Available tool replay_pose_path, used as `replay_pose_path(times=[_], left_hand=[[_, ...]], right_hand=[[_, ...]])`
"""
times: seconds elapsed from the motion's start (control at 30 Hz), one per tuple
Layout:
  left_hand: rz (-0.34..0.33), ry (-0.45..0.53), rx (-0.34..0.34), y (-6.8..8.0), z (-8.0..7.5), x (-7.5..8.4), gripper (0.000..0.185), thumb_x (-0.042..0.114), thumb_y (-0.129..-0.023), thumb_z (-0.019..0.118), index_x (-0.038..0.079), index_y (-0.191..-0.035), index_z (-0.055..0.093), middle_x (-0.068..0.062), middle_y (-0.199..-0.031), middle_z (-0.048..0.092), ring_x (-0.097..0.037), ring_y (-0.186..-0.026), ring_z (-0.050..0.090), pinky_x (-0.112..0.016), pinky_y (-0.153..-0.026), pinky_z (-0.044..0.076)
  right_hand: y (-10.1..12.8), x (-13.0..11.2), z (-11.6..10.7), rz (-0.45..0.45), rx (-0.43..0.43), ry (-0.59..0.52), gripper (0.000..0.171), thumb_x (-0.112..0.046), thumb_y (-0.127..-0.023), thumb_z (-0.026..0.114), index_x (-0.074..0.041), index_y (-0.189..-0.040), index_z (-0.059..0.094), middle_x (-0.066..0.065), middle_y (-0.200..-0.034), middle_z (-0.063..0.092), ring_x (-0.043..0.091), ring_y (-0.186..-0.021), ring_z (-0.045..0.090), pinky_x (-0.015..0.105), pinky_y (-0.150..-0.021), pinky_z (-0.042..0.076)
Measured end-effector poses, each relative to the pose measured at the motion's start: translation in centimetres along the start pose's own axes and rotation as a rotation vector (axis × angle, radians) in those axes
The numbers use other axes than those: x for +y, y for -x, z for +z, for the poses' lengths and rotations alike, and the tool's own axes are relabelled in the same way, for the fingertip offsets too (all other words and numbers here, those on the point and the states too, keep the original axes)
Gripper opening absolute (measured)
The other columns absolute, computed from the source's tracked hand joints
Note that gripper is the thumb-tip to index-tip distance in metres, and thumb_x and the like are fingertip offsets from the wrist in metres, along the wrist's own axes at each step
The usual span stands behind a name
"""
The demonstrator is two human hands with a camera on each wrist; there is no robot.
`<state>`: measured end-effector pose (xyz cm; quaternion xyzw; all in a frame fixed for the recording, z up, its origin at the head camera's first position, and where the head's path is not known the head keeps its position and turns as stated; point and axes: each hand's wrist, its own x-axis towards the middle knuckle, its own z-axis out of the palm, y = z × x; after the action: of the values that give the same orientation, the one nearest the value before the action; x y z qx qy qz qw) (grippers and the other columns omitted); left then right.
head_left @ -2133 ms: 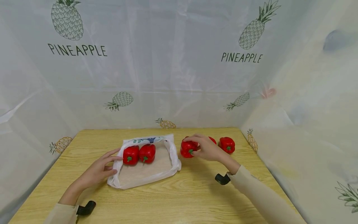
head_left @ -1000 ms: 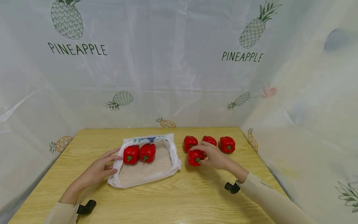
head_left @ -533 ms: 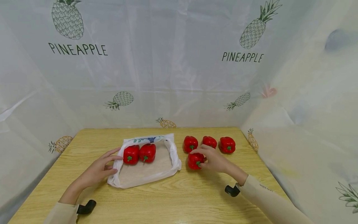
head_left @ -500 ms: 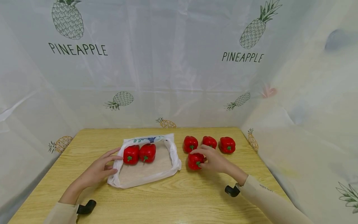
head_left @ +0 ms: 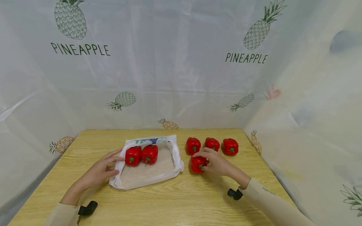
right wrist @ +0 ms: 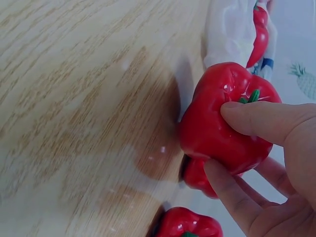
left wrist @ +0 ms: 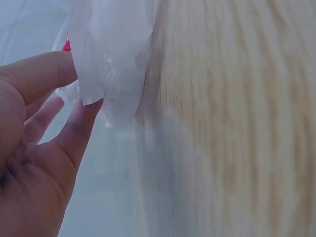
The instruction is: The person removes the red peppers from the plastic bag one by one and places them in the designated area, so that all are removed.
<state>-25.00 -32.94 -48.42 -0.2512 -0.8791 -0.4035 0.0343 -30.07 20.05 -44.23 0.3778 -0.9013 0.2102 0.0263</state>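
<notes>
In the head view my left hand (head_left: 99, 171) holds the left rim of a white plastic bag (head_left: 145, 181), thumb outside and fingertips at the edge. The bag lies open on the table with two red bell peppers (head_left: 149, 154) inside, side by side. My right hand (head_left: 216, 162) grips another red bell pepper (head_left: 198, 164) just right of the bag. In the right wrist view the thumb rests by its green stem (right wrist: 254, 95) and the other fingers reach around its side. The left wrist view shows the bag's white edge (left wrist: 94, 74) between thumb and fingers.
Behind the right hand, three more red bell peppers stand in a row: one at the left (head_left: 193, 145), one in the middle (head_left: 212, 143) and one at the right (head_left: 230, 146). The wooden table (head_left: 158, 207) ends at a pineapple-printed curtain (head_left: 181, 69) behind and at both sides.
The right hand moved its pepper from the back row toward the front, then slightly lower in view, still gripping it. The left hand and the bag have stayed in place.
</notes>
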Motion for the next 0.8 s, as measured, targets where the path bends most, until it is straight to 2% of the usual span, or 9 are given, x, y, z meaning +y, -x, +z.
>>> replay_pose_path(times=[0.13,0.47,0.8], left_hand=[[0.007,-0.008,0.001,0.00,0.03,-0.05,0.049,0.003,-0.090,0.082,0.010,-0.137,0.068,-0.021,-0.169,0.033,-0.049,-0.143,0.041,-0.019,-0.091,0.057],[0.015,-0.012,0.001,0.04,0.00,-0.21,0.049,0.004,-0.090,0.083,0.011,-0.137,0.068,-0.020,-0.169,0.034,-0.048,-0.143,0.041,-0.023,-0.091,0.059],[0.026,-0.002,0.005,-0.02,0.05,-0.09,0.050,0.003,-0.090,0.083,0.010,-0.137,0.068,-0.021,-0.169,0.033,-0.046,-0.141,0.042,-0.019,-0.091,0.058]], right_hand=[[0.11,-0.14,0.14,0.000,-0.006,-0.006,0.057,0.000,-0.085,0.086,-0.021,-0.136,0.070,0.007,-0.137,0.064,0.028,-0.125,0.059,0.043,-0.096,0.060],[0.30,-0.23,0.66,-0.005,-0.012,0.001,0.056,0.000,-0.084,0.087,-0.019,-0.134,0.070,0.004,-0.129,0.064,0.023,-0.116,0.059,0.040,-0.094,0.060],[0.28,-0.05,1.00,-0.052,0.023,0.025,0.057,0.003,-0.081,0.088,-0.017,-0.131,0.070,0.005,-0.125,0.063,0.027,-0.115,0.057,0.047,-0.094,0.059]])
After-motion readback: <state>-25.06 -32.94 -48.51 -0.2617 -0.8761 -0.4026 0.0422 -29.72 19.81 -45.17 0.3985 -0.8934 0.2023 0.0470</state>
